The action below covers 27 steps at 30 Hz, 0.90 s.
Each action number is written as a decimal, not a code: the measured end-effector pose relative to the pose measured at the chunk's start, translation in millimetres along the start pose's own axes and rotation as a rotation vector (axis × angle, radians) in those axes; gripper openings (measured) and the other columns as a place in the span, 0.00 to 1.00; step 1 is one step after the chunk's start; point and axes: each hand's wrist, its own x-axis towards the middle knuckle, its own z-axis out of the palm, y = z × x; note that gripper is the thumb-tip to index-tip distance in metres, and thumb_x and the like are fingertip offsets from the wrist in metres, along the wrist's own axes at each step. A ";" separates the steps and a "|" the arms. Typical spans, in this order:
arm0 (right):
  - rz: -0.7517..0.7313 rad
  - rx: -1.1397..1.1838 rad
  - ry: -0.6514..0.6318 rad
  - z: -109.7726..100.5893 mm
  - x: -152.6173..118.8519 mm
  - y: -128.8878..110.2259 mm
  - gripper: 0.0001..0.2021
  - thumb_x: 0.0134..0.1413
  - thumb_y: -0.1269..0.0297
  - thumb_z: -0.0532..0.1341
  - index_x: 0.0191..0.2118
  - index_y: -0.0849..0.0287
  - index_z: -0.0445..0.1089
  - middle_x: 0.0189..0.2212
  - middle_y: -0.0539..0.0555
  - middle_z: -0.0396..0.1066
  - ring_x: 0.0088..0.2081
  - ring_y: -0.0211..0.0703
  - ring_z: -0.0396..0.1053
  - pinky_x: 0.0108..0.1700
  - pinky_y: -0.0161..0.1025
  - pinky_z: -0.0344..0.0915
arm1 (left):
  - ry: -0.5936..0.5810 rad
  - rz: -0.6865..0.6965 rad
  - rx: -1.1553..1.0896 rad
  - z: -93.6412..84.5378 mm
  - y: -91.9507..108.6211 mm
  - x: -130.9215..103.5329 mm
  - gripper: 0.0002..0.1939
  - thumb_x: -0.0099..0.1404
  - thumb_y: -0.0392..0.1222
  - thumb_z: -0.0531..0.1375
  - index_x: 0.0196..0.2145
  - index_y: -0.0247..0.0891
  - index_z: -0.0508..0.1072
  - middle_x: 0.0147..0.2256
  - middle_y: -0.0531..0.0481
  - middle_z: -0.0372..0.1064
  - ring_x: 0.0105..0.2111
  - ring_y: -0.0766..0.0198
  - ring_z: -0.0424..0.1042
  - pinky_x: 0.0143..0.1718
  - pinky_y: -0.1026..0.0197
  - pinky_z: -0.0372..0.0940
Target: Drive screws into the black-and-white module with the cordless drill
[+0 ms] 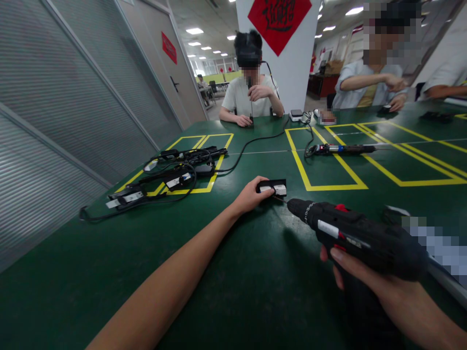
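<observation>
A small black part with white labels [280,189] rests on the green table [233,272], and the fingers of my left hand [253,193] are closed round its left end. In my right hand [368,274] is a black power drill [350,233] with red details, gripped by its handle. The drill points left, and its thin bit reaches the near side of the small part. Whether the bit touches the part cannot be made out.
Black cabled devices [178,175] lie at the left in yellow tape. A cable [251,141] crosses the table. A rod-shaped tool [343,149] lies at the right. People [250,95] sit across the table. Grey tubing [445,277] is near my right arm.
</observation>
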 end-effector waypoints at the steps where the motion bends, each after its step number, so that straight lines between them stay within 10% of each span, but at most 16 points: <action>1: -0.003 0.006 0.009 0.6 0.0 -0.3 0.19 0.48 0.43 0.58 0.27 0.53 0.75 0.22 0.48 0.72 0.30 0.46 0.71 0.43 0.43 0.63 | -0.001 0.002 0.000 0.0 -0.1 0.1 0.24 0.57 0.53 0.59 0.47 0.37 0.66 0.39 0.47 0.69 0.36 0.62 0.70 0.38 0.60 0.65; 27: 0.005 -0.019 -0.066 -2.3 0.6 8.5 0.19 0.51 0.43 0.57 0.30 0.52 0.74 0.24 0.48 0.71 0.32 0.45 0.70 0.44 0.44 0.64 | -0.024 0.013 -0.033 0.4 -2.8 -0.1 0.23 0.58 0.53 0.59 0.47 0.38 0.65 0.38 0.49 0.69 0.35 0.62 0.69 0.36 0.61 0.64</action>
